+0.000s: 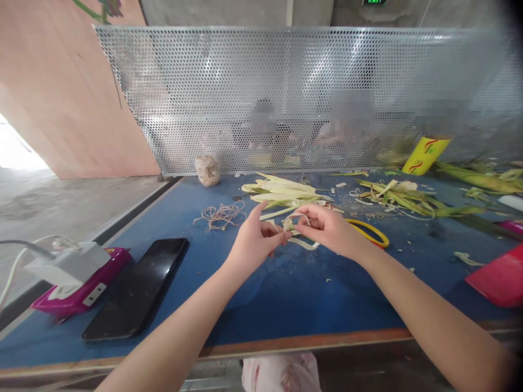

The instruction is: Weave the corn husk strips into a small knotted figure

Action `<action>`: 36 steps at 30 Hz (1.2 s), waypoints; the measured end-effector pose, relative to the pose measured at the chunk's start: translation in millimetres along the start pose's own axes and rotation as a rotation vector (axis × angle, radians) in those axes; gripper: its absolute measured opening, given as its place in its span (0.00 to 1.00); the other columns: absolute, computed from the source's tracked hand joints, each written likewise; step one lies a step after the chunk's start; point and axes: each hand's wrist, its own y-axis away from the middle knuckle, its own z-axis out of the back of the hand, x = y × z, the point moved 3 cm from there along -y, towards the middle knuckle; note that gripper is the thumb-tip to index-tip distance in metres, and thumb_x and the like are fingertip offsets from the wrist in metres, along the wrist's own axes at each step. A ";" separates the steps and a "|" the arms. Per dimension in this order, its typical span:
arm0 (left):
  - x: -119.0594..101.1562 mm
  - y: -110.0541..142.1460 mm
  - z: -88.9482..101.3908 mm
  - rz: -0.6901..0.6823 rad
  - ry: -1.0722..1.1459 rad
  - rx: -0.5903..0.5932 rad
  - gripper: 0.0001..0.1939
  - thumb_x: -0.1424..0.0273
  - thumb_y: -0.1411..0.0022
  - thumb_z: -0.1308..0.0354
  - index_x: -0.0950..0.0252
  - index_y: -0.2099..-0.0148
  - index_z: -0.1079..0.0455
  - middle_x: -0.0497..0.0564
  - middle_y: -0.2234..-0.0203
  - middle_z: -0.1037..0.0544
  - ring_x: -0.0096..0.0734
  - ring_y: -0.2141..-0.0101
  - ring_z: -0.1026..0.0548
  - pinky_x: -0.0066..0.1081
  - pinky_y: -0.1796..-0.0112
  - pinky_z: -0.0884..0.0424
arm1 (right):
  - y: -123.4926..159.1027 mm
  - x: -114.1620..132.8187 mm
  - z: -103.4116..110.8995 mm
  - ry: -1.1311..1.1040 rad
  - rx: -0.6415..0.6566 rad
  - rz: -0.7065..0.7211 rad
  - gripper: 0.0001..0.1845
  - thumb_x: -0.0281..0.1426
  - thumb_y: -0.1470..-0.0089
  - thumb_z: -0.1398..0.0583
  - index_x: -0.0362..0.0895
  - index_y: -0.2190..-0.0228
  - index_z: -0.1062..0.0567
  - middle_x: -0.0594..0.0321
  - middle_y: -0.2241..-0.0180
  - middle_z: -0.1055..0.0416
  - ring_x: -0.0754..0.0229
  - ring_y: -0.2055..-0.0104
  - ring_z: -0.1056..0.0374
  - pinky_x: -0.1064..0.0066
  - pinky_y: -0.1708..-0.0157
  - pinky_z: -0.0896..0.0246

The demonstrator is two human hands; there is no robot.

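- While its index finger is raised, the left hand (259, 237) pinches the husk strip (289, 222) over the table's (286, 305) middle.
- The right hand (327, 226) pinches it too, fingers curled.
- Husks (284, 189) lie just beyond both hands.
- The phone (137, 291) rests near the front left corner.

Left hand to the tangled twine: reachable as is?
Likely yes: the left hand is close by the twine, nothing visible standing between, though its fingers look busy pinching a pale husk piece.
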 end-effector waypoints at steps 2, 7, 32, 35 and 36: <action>-0.3 -0.5 2.0 -0.007 -0.006 -0.030 0.45 0.74 0.50 0.39 0.71 0.36 0.61 0.44 0.80 0.28 0.20 0.85 0.37 0.23 0.84 0.38 | 0.3 -2.3 3.5 0.091 -0.048 0.008 0.14 0.36 0.51 0.42 0.45 0.63 0.37 0.68 0.76 0.37 0.68 0.79 0.41 0.75 0.79 0.44; 0.7 -0.4 5.8 0.011 0.007 -0.079 0.46 0.74 0.50 0.39 0.71 0.36 0.63 0.43 0.80 0.28 0.19 0.86 0.37 0.23 0.85 0.39 | 5.2 6.0 17.3 0.425 -0.223 0.198 0.24 0.36 0.53 0.40 0.46 0.55 0.40 0.56 0.61 0.36 0.62 0.71 0.36 0.71 0.75 0.41; 8.0 8.4 -10.5 -0.021 -0.024 0.205 0.56 0.72 0.53 0.38 0.66 0.35 0.75 0.44 0.80 0.28 0.24 0.82 0.32 0.21 0.82 0.40 | 8.1 19.0 -4.5 -0.029 0.285 0.185 0.10 0.29 0.46 0.46 0.44 0.68 0.24 0.61 0.67 0.26 0.60 0.65 0.33 0.71 0.65 0.38; 6.2 9.7 -13.0 0.021 0.043 0.242 0.57 0.71 0.53 0.37 0.65 0.35 0.78 0.45 0.80 0.27 0.24 0.83 0.32 0.22 0.83 0.39 | 8.8 19.7 -2.4 -0.010 0.275 0.168 0.11 0.28 0.47 0.46 0.45 0.67 0.23 0.61 0.68 0.26 0.61 0.65 0.33 0.71 0.65 0.39; 5.8 10.0 -13.8 0.042 0.060 0.250 0.58 0.71 0.53 0.37 0.65 0.36 0.79 0.46 0.80 0.27 0.24 0.84 0.33 0.22 0.84 0.39 | 9.2 19.8 -2.3 -0.011 0.279 0.157 0.11 0.28 0.46 0.46 0.44 0.67 0.23 0.61 0.68 0.26 0.61 0.66 0.33 0.72 0.66 0.39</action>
